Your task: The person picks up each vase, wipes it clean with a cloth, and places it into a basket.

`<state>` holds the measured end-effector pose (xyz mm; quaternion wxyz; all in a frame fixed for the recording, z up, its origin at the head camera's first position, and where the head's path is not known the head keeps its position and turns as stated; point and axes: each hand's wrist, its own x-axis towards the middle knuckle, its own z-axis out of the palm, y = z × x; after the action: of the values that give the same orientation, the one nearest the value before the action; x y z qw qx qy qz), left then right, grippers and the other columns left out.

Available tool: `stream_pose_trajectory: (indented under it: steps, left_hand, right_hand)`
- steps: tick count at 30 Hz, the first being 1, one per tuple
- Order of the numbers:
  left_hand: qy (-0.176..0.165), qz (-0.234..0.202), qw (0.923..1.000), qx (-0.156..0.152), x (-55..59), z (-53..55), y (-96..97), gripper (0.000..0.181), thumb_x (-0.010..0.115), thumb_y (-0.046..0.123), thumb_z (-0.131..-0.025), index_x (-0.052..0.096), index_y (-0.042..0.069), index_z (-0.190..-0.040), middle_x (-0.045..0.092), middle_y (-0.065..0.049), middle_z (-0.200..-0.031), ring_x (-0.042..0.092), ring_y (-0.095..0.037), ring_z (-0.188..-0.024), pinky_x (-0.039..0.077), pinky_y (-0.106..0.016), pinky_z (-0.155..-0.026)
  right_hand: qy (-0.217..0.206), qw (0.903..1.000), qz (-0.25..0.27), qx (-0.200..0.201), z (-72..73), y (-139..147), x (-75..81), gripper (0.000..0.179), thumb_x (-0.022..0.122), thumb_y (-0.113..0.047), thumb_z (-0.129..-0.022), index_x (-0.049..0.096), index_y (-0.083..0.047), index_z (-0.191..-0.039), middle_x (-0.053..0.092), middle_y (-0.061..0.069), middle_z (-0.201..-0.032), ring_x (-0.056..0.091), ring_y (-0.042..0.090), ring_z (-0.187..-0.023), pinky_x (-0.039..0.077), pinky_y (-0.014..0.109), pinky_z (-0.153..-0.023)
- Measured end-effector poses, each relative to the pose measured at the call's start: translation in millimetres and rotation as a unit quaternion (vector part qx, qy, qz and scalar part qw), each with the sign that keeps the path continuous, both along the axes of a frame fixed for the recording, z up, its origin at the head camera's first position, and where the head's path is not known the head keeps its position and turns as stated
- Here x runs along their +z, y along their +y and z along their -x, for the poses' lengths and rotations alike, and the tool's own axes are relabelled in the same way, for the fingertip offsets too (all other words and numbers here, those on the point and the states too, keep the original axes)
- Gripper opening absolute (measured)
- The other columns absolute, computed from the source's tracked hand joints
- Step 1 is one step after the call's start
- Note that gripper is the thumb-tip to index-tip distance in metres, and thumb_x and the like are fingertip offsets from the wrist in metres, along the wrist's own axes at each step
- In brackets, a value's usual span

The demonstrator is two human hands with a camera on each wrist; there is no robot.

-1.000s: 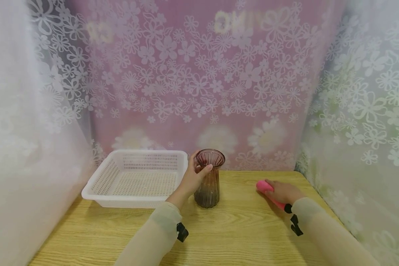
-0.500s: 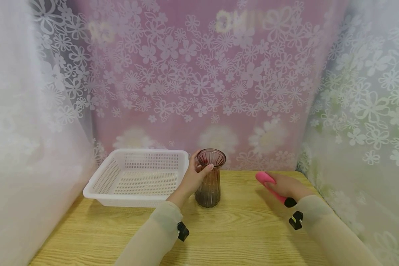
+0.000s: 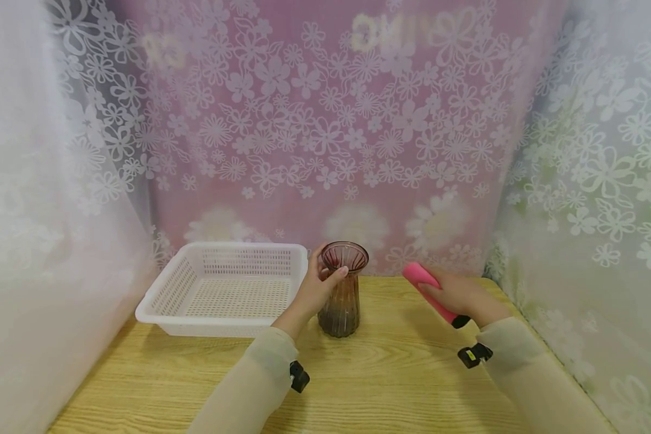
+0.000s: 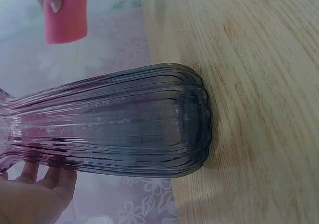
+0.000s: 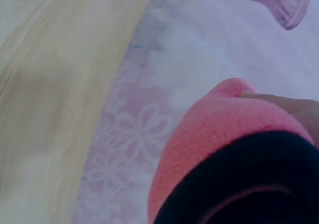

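A ribbed glass vase [image 3: 339, 310], purple at the flared rim and smoky grey at the base, stands upright on the table. My left hand [image 3: 309, 295] grips it at the neck, thumb in front. To the right, my right hand [image 3: 463, 295] holds a pink fuzzy roll [image 3: 423, 283] with a black end, tilted and raised off the table. In the right wrist view, the roll's fuzzy side [image 5: 219, 124] and dark, hollow-looking end fill the lower right. The left wrist view shows the vase body [image 4: 114, 129] close up, its base on the wood.
Left of the vase stands a white plastic basket [image 3: 206, 328] with slotted walls; nothing shows inside it. The wood-grain table [image 3: 390, 374] ends at the back against a pink floral curtain [image 3: 325, 138]. Pale flowered curtains [image 3: 602, 211] hang on both sides.
My right hand has lifted the pink roll off the table and carried it slightly left, toward the vase. The left hand and the vase have stayed in place.
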<state>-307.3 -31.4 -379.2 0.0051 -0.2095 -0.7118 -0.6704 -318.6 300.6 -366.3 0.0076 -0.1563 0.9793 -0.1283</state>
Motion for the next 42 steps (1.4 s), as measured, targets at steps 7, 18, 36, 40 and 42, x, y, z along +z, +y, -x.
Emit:
stream_pose_trajectory:
  steps: [7, 18, 36, 40, 42]
  left_hand:
    - [0.003, -0.008, 1.0000, 0.004, 1.7, -1.3, 0.8, 0.079, 0.061, 0.016, -0.100, 0.010, 0.013, -0.160, 0.040, -0.026, -0.151, 0.047, -0.041, -0.133, 0.044, -0.052, -0.103]
    - [0.003, -0.008, 1.0000, -0.003, 1.2, -1.3, 0.5, 0.080, 0.060, 0.016, -0.100, 0.008, 0.012, -0.160, 0.038, -0.030, -0.151, 0.046, -0.042, -0.133, 0.043, -0.053, -0.103]
    - [0.001, -0.022, 0.9998, -0.002, -4.0, 4.4, 1.7, 0.079, 0.060, 0.015, -0.100, 0.008, 0.012, -0.160, 0.038, -0.028, -0.151, 0.046, -0.042, -0.133, 0.044, -0.051, -0.103]
    - [0.001, -0.033, 0.9995, 0.001, -18.8, 17.5, 4.1, 0.079, 0.061, 0.016, -0.100, 0.009, 0.017, -0.160, 0.038, -0.027, -0.152, 0.046, -0.041, -0.134, 0.044, -0.051, -0.104]
    - [0.003, -0.035, 0.9994, 0.007, -25.9, 23.2, 5.8, 0.079, 0.062, 0.019, -0.100, 0.010, 0.020, -0.160, 0.040, -0.025, -0.152, 0.047, -0.040, -0.133, 0.044, -0.050, -0.103]
  right_hand:
    - [0.006, 0.9996, 0.028, -0.006, -8.2, -16.6, 12.7, 0.075, 0.047, -0.054, -0.102, 0.021, -0.015, -0.161, 0.060, 0.020, -0.116, 0.052, 0.019, -0.065, 0.046, 0.041, -0.064]
    - [0.096, 0.9918, 0.083, -0.017, -13.7, -39.5, 7.8, 0.075, 0.047, -0.054, -0.102, 0.017, -0.020, -0.162, 0.051, 0.025, -0.139, 0.056, 0.029, -0.082, 0.050, 0.046, -0.069]
    - [0.213, 0.9205, 0.325, -0.043, -10.0, -100.2, -36.0, 0.069, 0.049, -0.038, -0.105, 0.011, -0.033, -0.162, 0.054, 0.020, -0.122, 0.059, 0.032, -0.085, 0.052, 0.050, -0.070]
    - [0.211, 0.9015, 0.375, -0.045, -8.6, -116.3, -46.1, 0.070, 0.048, -0.035, -0.106, 0.006, -0.036, -0.162, 0.053, 0.020, -0.121, 0.059, 0.029, -0.084, 0.051, 0.045, -0.069]
    - [0.208, 0.8922, 0.398, -0.046, -8.2, -123.3, -50.4, 0.071, 0.048, -0.035, -0.106, 0.004, -0.037, -0.161, 0.052, 0.019, -0.123, 0.059, 0.029, -0.085, 0.051, 0.043, -0.070]
